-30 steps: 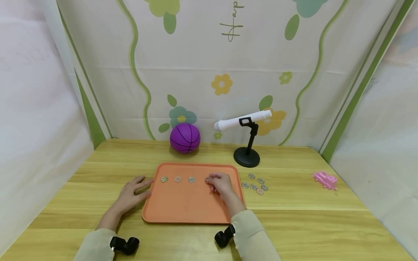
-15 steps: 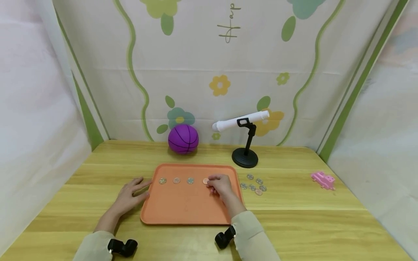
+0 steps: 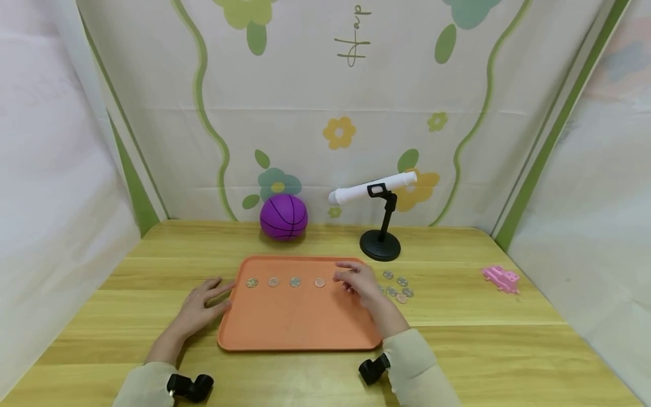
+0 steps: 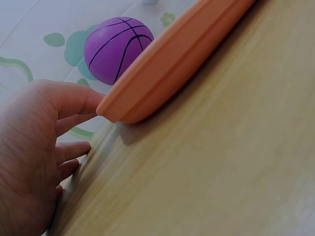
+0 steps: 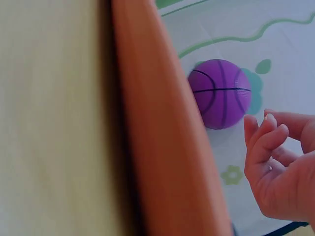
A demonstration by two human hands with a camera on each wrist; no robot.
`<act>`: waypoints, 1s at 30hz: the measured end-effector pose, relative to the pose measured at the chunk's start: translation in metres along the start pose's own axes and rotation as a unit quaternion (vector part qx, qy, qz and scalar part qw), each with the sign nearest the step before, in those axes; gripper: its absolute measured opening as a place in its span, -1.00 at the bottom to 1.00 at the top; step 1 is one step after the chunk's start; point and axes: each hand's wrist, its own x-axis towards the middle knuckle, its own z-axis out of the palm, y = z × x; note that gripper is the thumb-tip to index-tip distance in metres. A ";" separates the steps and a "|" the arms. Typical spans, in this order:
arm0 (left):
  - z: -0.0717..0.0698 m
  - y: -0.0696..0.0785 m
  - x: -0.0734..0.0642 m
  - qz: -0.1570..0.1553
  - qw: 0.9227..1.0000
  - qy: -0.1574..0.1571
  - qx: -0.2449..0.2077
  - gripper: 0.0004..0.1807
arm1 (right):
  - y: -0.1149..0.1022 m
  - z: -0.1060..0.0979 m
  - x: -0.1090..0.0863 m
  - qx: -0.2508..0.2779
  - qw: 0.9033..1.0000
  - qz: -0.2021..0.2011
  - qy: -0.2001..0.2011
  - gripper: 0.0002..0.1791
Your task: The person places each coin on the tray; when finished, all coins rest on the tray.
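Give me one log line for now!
left hand: touching orange tray | right hand: above tray, holding nothing | tray coins: four in a row | other coins: on table beside tray

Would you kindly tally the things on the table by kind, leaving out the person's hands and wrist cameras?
Coins: 10 (4 on the tray, 6 beside it, one partly hidden)
Tray: 1
Purple ball: 1
White microphone: 1
Black stand: 1
Pink toy: 1
Total: 15
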 end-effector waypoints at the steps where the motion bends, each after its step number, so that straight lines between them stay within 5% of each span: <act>1: 0.000 0.000 0.000 0.000 1.000 -0.001 -0.002 -0.50 | -0.003 -0.003 -0.002 -0.003 1.000 -0.002 0.002 -0.57; 10: 0.000 -0.002 -0.001 -0.004 1.000 0.000 -0.007 -0.50 | -0.015 -0.047 -0.016 -0.024 0.998 -0.045 -0.027 -0.59; 18: 0.000 -0.004 -0.001 0.000 1.000 0.002 -0.012 -0.51 | -0.017 -0.084 -0.031 -0.073 0.996 -0.044 -0.001 -0.64; 30: 0.002 -0.004 0.002 0.001 1.000 -0.002 -0.010 -0.51 | 0.007 -0.136 -0.035 -0.145 0.988 -0.046 0.013 -0.59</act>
